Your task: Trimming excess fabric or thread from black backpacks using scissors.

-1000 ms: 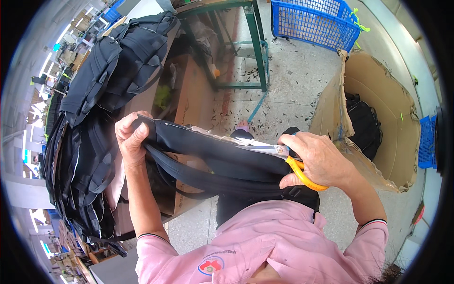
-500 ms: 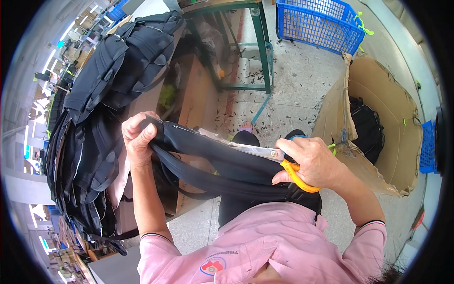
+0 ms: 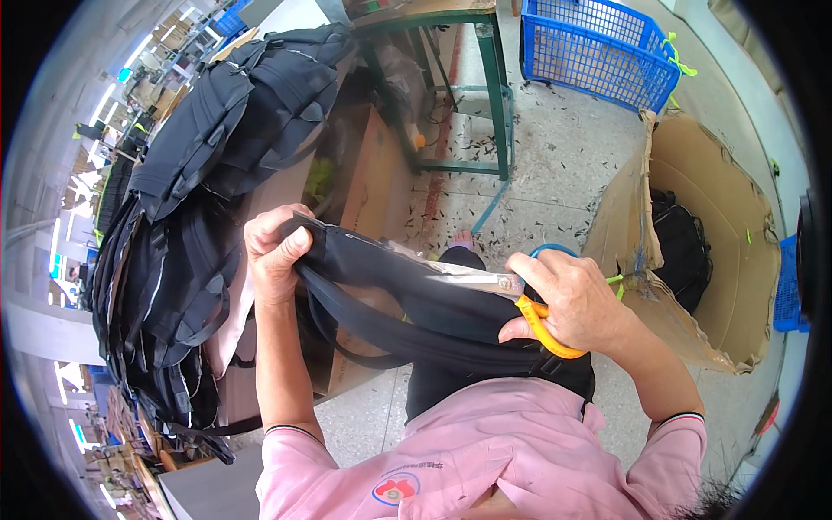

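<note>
A black fabric bag panel (image 3: 368, 267) is stretched between my hands, its raw pale-edged seam uppermost. My left hand (image 3: 279, 251) pinches the panel's upper left corner between thumb and fingers. Below the seam hangs a long black strap (image 3: 360, 321) in a loop. My right hand (image 3: 572, 299) grips scissors (image 3: 485, 282) with a yellow lower handle and a blue upper one. Their metal blades point left along the seam edge, slightly apart. Where the tips meet the fabric is hard to make out.
Black backpacks (image 3: 195, 130) are heaped at my left. A cardboard box (image 3: 737, 191) holding a black bag stands at my right. Beyond are a blue plastic basket (image 3: 598, 56) and a green-framed table (image 3: 494, 95). Dark scraps litter the floor (image 3: 555, 173).
The scissors have opened a little, and the blue handle shows more above my right hand. My left hand keeps its hold on the panel. The whole view has shifted slightly.
</note>
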{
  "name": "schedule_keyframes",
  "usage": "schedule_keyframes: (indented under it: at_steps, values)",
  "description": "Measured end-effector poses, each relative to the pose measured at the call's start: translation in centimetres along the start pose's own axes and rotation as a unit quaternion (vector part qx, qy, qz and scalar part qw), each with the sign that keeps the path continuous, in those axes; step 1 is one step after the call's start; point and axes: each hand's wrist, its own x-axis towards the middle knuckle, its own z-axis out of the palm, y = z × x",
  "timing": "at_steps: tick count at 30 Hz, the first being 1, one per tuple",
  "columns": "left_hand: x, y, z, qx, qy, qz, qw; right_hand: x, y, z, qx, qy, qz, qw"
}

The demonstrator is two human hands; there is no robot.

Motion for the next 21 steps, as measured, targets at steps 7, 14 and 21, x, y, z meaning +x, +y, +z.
schedule_keyframes:
  at_steps: [7,14,21]
  values:
    - [0.2,0.3,0.5,0.012,-0.004,0.006,1.0,-0.2,0.2,0.1,-0.016,-0.011,-0.004,1.0]
    - [0.6,0.8,1.0,-0.007,-0.032,-0.009,0.999,0.4,-0.4,0.1,-0.03,0.027,0.006,0.999]
    - [0.6,1.1,1.6,0.014,-0.008,-0.03,0.999,0.9,-0.6,0.5,-0.058,0.022,0.013,0.998]
